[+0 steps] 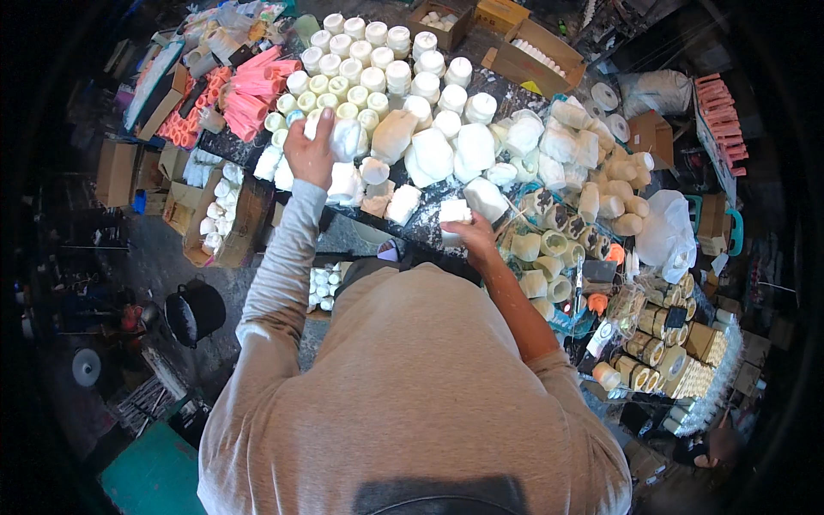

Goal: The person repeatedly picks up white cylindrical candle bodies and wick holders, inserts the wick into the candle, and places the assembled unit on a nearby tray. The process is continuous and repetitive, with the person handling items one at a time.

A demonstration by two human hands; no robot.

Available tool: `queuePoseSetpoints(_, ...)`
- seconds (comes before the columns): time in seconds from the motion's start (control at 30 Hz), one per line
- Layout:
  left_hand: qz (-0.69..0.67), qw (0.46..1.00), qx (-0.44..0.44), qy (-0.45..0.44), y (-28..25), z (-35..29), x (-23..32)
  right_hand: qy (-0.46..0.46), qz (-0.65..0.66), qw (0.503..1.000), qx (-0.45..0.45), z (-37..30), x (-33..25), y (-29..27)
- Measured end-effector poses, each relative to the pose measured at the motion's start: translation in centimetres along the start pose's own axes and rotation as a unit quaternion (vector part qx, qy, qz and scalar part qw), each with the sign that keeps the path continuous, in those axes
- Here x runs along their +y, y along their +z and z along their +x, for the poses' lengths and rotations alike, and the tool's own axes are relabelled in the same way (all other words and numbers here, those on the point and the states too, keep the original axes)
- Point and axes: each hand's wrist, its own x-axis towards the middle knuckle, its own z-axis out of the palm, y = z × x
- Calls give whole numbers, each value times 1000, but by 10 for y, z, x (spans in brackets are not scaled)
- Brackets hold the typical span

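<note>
My left hand (310, 160) reaches over the table with thumb and fingers around a small white wax-like piece (312, 127), partly hidden by the fingers. Just right of it lies a frosted, whitish rounded lump (347, 139). Near the table's front edge, my right hand (474, 238) grips a white wax-like block (455, 211) between thumb and fingers. Beside that block rests a larger off-white faceted block (486, 200). Rows of white round candle-like cylinders (376, 57) stand beyond my hands, with pale yellow hollow cups (338, 87) on their near side.
Pink tubes (251, 93) are heaped at the back left. Cream cups and moulds (553, 244) crowd the right, near a clear plastic bag (667, 236). A cardboard box of white pieces (213, 236) stands left of the table. A black pot (194, 312) sits on the floor.
</note>
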Motion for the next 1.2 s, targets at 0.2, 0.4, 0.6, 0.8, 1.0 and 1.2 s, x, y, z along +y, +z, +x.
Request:
queuePoseSetpoints(0.2,-23,993,22,-113,-43,-49,-51,48,30,995,87,34,47,29)
queuePoseSetpoints(0.4,-62,983,16,-170,-75,-71,-70,67,12,992,102,66,57,43)
queuePoseSetpoints(0.6,-72,974,-34,-213,-64,-83,-64,2,-148,976,159,89,85,42)
queuePoseSetpoints(0.8,-255,852,-251,-383,-24,-98,-24,-42,-117,988,91,15,5,43)
queuePoseSetpoints(1.0,-350,741,-448,-356,53,-125,-8,-121,72,973,-185,-76,-80,27)
queuePoseSetpoints(1.2,40,887,-454,-68,132,-149,-12,-188,-33,982,2,-85,-77,-15)
